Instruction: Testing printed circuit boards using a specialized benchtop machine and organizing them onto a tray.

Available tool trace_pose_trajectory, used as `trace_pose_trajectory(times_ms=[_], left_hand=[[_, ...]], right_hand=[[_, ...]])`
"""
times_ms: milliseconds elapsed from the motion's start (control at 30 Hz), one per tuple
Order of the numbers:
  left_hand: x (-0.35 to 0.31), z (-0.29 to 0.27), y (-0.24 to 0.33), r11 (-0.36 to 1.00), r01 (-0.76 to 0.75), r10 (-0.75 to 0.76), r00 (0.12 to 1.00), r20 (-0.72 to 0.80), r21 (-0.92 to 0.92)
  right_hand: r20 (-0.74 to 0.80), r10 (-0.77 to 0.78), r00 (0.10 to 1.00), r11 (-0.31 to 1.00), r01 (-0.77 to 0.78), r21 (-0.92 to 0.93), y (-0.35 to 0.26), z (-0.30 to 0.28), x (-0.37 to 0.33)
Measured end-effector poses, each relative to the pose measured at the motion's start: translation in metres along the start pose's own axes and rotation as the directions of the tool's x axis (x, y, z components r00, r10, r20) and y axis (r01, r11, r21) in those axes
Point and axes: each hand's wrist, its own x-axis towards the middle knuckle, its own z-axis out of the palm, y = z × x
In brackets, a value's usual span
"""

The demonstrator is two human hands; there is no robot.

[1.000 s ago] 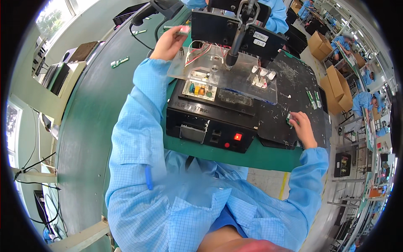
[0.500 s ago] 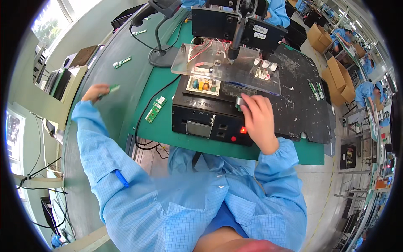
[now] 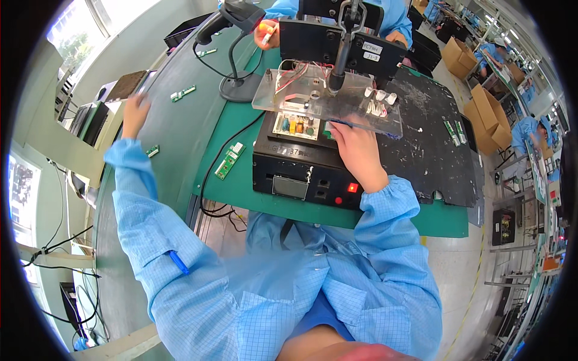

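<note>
My left hand [image 3: 135, 115] is over the grey-green conveyor surface at the left. It looks empty, its fingers stretched out and slightly smeared by motion. A small green circuit board [image 3: 153, 151] lies beside its wrist. My right hand [image 3: 359, 151] reaches beneath the clear plastic plate [image 3: 283, 99] of a black test fixture [image 3: 283, 159]. Its fingers close around a small green circuit board [image 3: 329, 128], mostly covered by the hand. Left of it in the fixture sits a cream circuit board [image 3: 297, 126] with coloured components. The fixture's red button [image 3: 353, 188] is lit.
A green circuit board [image 3: 230, 161] lies on the green mat, beside a black cable. Another board [image 3: 183, 93] lies on the conveyor. A handheld scanner [image 3: 226, 21] rests in its stand. Two boards [image 3: 456, 132] lie at the right. Across the fixture, a co-worker's hand [image 3: 267, 35] holds a small part.
My left hand has let go of a green board, now on the conveyor, and moved farther away. My right hand has carried its board in under the clear plate. A co-worker's hand has appeared.
</note>
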Motion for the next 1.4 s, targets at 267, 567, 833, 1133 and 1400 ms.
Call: trace_pose_trajectory(times_ms=[267,567,833,1133,1400], left_hand=[[0.102,-0.076,0.427,0.527,0.032,0.293,0.931,0.217,-0.849],[0.088,-0.055,0.520,0.238,-0.120,0.423,0.906,-0.008,-0.964],[0.011,-0.002,0.480,0.363,-0.794,0.618,0.597,-0.512,-0.487],[-0.057,0.025,0.470,0.506,-0.610,0.633,0.743,-0.218,-0.610],[-0.053,0.022,0.470,0.538,-0.663,0.794,0.605,0.049,-0.520]], right_hand=[[-0.176,-0.009,0.984,0.988,-0.019,-0.156,-0.022,-0.017,-0.027],[-0.199,0.094,0.976,0.952,-0.030,0.304,-0.022,-0.052,-0.135],[-0.185,0.287,0.940,0.931,-0.228,0.284,0.010,-0.058,-0.146],[-0.230,0.147,0.962,0.976,-0.103,0.193,0.013,-0.083,-0.079],[-0.373,-0.054,0.926,0.996,0.074,0.039,-0.008,-0.099,-0.015]])
